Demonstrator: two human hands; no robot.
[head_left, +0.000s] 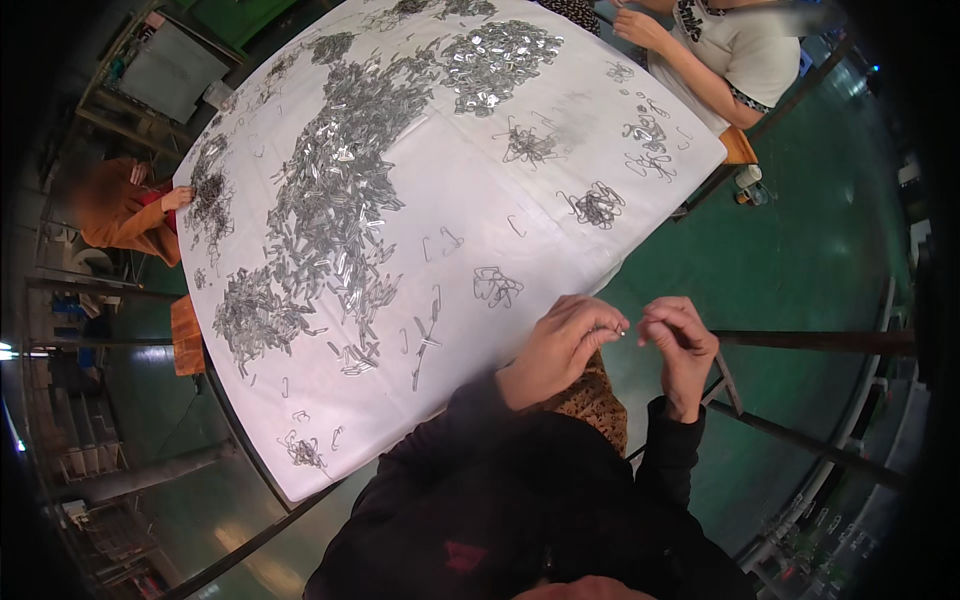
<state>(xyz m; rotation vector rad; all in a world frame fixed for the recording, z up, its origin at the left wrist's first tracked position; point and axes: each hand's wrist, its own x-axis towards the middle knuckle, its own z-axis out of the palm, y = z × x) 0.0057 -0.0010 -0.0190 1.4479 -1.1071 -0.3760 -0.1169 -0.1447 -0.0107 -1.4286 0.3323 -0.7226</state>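
Note:
Just off the near right edge of the white-covered table (455, 185), my left hand (565, 348) and my right hand (682, 350) face each other, a small gap apart. Thumb and fingers are pinched on both. A tiny shiny bit shows at the left fingertips, too small to name; whatever the right fingertips hold is hidden. Nearest on the cloth lies a small heap of bent wire hooks (497, 288). Left of it are a few narrow metal strips (427, 342), some crossing each other.
A long heap of flat metal pieces (340, 190) runs down the table, with another heap (500, 62) beyond. Wire-hook piles lie at right (597, 205) and near left (303, 450). Co-workers sit at left (135, 215) and far right (735, 70). Wooden stools (186, 335) adjoin the table.

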